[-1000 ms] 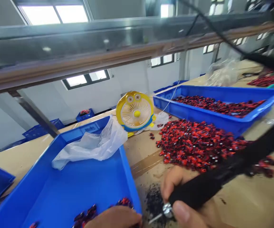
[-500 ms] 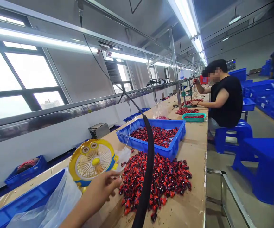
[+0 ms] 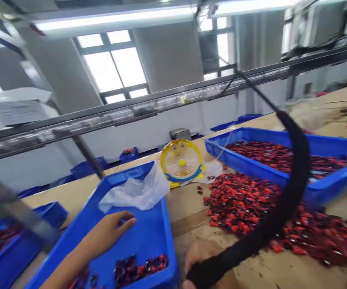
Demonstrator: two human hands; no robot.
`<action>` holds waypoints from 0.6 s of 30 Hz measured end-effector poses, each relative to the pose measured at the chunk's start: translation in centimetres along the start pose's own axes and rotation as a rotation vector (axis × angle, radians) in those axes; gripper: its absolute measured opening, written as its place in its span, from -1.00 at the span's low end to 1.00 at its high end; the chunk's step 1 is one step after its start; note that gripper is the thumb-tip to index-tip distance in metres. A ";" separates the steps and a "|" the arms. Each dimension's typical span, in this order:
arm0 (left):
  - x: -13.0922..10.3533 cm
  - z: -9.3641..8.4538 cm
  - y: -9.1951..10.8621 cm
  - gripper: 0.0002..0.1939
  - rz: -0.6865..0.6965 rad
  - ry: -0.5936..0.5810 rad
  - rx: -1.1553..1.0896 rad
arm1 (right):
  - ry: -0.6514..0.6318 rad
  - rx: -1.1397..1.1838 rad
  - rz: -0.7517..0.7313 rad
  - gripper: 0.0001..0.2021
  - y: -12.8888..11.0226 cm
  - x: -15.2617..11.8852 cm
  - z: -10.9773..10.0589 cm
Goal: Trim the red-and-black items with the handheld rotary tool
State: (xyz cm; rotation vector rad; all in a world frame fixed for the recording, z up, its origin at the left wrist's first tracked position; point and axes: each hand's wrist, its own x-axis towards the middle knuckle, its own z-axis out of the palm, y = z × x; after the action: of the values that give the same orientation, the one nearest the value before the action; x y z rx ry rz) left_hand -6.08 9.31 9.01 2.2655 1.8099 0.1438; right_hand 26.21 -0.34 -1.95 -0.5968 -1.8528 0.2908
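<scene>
My left hand [image 3: 111,230] is over the blue tray [image 3: 169,237] at the left, its thumb and fingers apart and nothing visible between them. Some red and black pieces [image 3: 140,269] lie in the near end of this tray, with a white plastic bag [image 3: 139,190] at its far end. My right hand [image 3: 203,255] is low in the middle, between the tray and a large pile of red and black pieces [image 3: 242,200]. A black padded tube [image 3: 296,168] crosses in front of it, and its fingers are blurred and partly hidden.
Behind the pile, a second blue tray [image 3: 236,160] holds more pieces. A yellow toy-shaped fan [image 3: 182,160] stands beyond the left tray. Another blue bin [image 3: 17,261] of pieces is at the far left, near a slanting metal post [image 3: 19,212].
The view has swung left, bringing the left tray and its contents into sight. My left hand, earlier beside the pile, is now over that tray. My right hand has come into view.
</scene>
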 end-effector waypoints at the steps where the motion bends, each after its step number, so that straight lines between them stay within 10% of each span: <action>1: -1.2 0.4 -1.5 -0.65 -0.027 -0.056 0.029 | 0.013 0.043 -0.045 -0.67 1.1 0.0 0.9; 5: -3.7 2.5 -4.5 -0.75 -0.014 -0.245 0.126 | 0.110 0.149 -0.166 -0.33 3.1 0.5 3.0; 12: -3.5 4.7 -4.6 -0.71 0.174 -0.355 0.164 | 0.038 0.022 0.000 -0.87 -1.6 0.3 -0.1; 18: -4.0 4.3 -6.5 -0.72 0.172 -0.331 0.181 | -0.006 0.011 0.039 -0.85 -2.2 0.2 -0.1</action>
State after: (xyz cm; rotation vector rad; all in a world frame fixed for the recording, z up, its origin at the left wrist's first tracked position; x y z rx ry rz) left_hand -12.14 6.22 3.51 2.3926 1.5114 -0.3592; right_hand 25.73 -2.11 -0.74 -0.6259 -1.8460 0.3289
